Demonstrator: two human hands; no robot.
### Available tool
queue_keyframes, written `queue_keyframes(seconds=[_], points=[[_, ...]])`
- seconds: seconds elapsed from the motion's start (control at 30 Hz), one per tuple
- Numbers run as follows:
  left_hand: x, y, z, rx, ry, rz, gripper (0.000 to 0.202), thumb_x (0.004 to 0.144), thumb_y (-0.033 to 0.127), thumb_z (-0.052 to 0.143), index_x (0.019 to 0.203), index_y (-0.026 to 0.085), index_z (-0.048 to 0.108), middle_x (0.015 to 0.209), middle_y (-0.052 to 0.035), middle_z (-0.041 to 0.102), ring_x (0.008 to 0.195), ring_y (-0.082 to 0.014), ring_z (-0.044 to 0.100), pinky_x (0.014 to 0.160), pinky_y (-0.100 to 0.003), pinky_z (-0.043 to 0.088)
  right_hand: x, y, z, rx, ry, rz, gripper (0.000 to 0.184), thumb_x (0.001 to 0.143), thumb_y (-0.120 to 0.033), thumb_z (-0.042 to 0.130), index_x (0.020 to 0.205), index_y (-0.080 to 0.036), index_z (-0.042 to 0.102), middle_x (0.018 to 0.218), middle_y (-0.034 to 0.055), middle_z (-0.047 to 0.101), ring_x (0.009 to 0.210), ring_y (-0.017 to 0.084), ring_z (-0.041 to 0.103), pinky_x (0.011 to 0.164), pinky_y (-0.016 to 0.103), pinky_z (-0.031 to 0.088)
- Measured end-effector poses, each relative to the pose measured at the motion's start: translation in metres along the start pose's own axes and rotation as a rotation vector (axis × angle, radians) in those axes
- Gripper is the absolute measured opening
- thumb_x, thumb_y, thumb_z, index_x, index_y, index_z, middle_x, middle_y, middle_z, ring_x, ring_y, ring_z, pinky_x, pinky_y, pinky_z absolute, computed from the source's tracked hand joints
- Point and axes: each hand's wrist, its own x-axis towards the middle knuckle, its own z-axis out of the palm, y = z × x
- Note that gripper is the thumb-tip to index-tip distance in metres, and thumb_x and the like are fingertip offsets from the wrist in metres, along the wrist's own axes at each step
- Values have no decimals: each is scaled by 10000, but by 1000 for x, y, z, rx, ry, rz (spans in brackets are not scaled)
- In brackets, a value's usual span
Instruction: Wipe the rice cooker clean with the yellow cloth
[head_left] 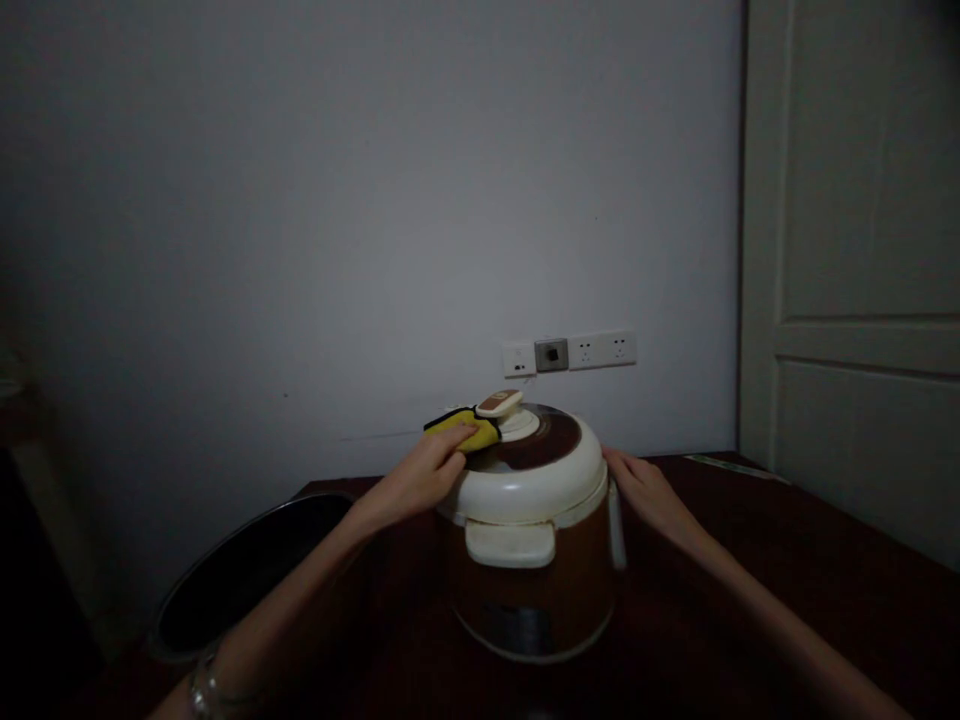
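Note:
A white and brown electric pressure cooker (536, 500) stands upright in front of me with its lid on. My left hand (435, 465) presses a yellow cloth with dark edging (480, 432) against the lid top, beside the lid handle (499, 403). The fingers are closed on the cloth. At the cooker's right side, my right hand (637, 480) touches the edge of the lid rim. Its fingertips are partly hidden behind the cooker, so their grip does not show clearly. A white side handle (510, 545) sticks out from the cooker's front.
A large dark round pan (255, 560) rests at the left of the dark red table (712, 540). Wall sockets (600, 349) are just behind the cooker. A flat strip (739, 467) lies near the table's back right, and a pale door (862, 250) stands at the right.

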Motion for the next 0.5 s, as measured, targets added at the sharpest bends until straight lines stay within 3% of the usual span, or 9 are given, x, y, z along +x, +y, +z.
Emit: queue_keyframes(seconds=[0.13,0.33,0.5], points=[[15,5,13,-23,48,-52,357,821,125,393,1128,169,570,1154,-115,633,1047,-200,594,920,-413,460,0,1,0,-9,1,5,478,885,-470,322,1035,-195,682,1107,80,671,1073,265,600,974,419,396],[30,-5,8,-42,-110,-90,325,780,219,507,1091,152,574,1081,-120,650,907,-197,615,838,-365,481,-2,-2,-1,-26,11,0,485,884,-471,321,991,-191,702,1051,83,692,1029,284,621,939,431,421],[34,-5,4,-71,-163,-37,251,826,233,429,1002,171,597,1006,-81,653,871,-170,596,826,-333,466,-4,-5,0,-19,27,-3,478,888,-460,314,1011,-194,693,1077,78,683,1059,279,604,946,424,412]])
